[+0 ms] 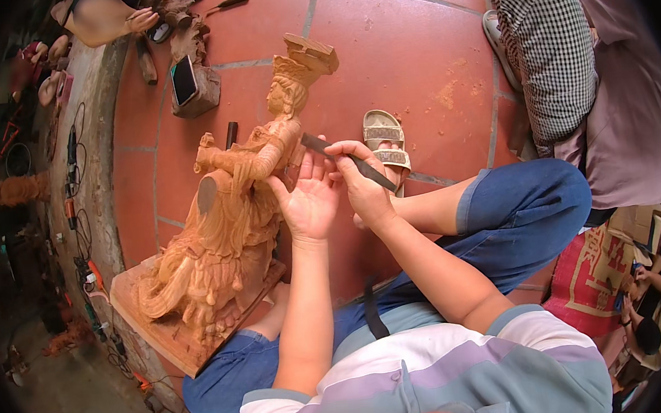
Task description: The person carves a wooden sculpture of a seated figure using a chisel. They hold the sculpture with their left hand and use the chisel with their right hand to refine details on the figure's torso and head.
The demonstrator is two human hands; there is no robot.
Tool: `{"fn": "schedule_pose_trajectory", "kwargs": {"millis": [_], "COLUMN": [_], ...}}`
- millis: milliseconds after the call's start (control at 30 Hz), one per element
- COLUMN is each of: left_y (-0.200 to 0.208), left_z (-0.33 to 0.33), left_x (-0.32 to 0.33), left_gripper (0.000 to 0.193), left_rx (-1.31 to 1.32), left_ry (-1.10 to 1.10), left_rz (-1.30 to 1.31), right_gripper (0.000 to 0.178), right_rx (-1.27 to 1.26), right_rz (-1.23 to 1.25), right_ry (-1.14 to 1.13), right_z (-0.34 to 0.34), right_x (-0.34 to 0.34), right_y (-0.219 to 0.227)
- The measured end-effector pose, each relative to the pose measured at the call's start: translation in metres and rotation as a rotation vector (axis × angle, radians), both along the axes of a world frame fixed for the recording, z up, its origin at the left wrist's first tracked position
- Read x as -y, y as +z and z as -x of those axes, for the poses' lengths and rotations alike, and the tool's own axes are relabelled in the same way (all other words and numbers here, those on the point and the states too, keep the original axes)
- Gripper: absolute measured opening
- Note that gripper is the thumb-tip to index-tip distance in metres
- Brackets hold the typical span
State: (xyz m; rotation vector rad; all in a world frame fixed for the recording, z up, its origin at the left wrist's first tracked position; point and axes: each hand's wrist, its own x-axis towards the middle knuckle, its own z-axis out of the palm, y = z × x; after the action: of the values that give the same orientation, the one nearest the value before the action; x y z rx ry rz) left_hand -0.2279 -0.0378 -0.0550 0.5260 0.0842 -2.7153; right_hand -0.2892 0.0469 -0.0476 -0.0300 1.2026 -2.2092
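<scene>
FLOOR: red tiles [403,47] are spreading around you, grey grout lines [243,64] crossing them | LEFT: a worn concrete ledge [95,125] is bordering the floor, dim ground [52,388] lying beyond | LIGHT: your tiles are showing bright, that ground is sitting darker

The tool [375,173] in the right fingers [347,149] is dark grey; left of them, the carved figure [237,215] is orange-brown; to their right, trousers [548,46] show black-and-white checks.
</scene>
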Motion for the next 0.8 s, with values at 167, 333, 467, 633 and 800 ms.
{"fn": "schedule_pose_trajectory", "kwargs": {"millis": [167, 333, 467, 633, 800], "left_y": [-0.006, -0.001, -0.002, -0.013, -0.035], "left_z": [0.001, 0.010, 0.012, 0.014, 0.010], "left_x": [0.000, 0.005, 0.012, 0.011, -0.003], "left_gripper": [0.093, 0.087, 0.081, 0.060, 0.057], "left_rx": [-0.064, -0.053, -0.127, -0.107, 0.022], "left_ry": [0.043, 0.018, -0.015, -0.003, 0.103], "left_rz": [-0.142, -0.179, -0.254, -0.108, 0.110], "right_gripper": [0.014, 0.018, 0.013, 0.014, 0.016], "right_rx": [-0.217, -0.538, -0.624, -0.844, -0.674], "right_rz": [-0.168, -0.264, -0.345, -0.373, -0.189], "right_ry": [0.043, -0.039, -0.042, -0.052, 0.130], "right_z": [0.012, 0.017, 0.021, 0.010, 0.016], "right_x": [0.008, 0.011, 0.018, 0.015, -0.012], "right_y": [-0.004, -0.004, -0.002, 0.011, 0.013]}}
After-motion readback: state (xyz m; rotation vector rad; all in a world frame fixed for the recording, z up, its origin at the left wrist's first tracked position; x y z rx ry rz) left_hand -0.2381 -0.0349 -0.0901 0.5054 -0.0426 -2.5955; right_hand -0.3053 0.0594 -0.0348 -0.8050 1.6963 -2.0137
